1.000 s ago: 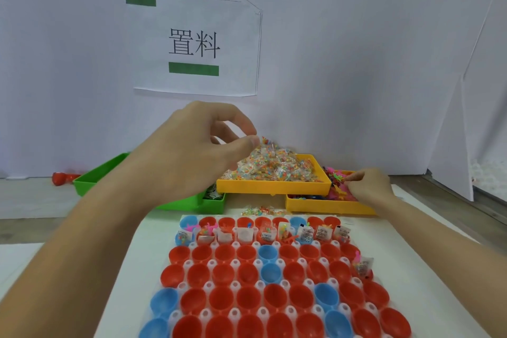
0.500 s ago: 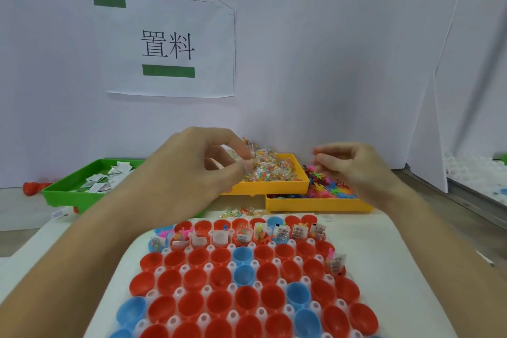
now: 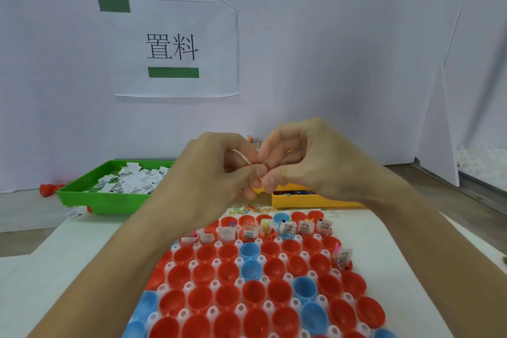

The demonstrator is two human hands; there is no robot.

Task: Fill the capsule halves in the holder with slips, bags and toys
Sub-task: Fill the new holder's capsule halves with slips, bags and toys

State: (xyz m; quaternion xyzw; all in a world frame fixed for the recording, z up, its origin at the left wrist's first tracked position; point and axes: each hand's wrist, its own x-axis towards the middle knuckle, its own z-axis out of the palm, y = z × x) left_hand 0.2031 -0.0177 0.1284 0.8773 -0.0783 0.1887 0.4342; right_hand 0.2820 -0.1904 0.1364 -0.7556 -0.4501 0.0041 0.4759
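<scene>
A white holder (image 3: 192, 264) in front of me carries rows of red and blue capsule halves (image 3: 255, 292). The far row holds slips, bags and toys, and one half at the right (image 3: 341, 258) is filled too. My left hand (image 3: 216, 173) and my right hand (image 3: 307, 162) meet above the holder's far edge. Their fingertips pinch a small clear bag (image 3: 244, 158) between them. The green tray (image 3: 109, 200) at the left holds white slips (image 3: 131, 182). My hands hide most of the yellow bag tray. The yellow toy tray (image 3: 310, 202) shows at the right.
A few small bags (image 3: 251, 208) lie loose on the table just past the holder. A red object (image 3: 48, 189) sits behind the green tray. A white wall with a printed sign (image 3: 172, 48) stands close behind the trays. A white panel (image 3: 439, 129) leans at the right.
My right hand left the toy tray and moved left to meet my left hand. My left hand drew back from the bag tray with a bag. Both now pinch it.
</scene>
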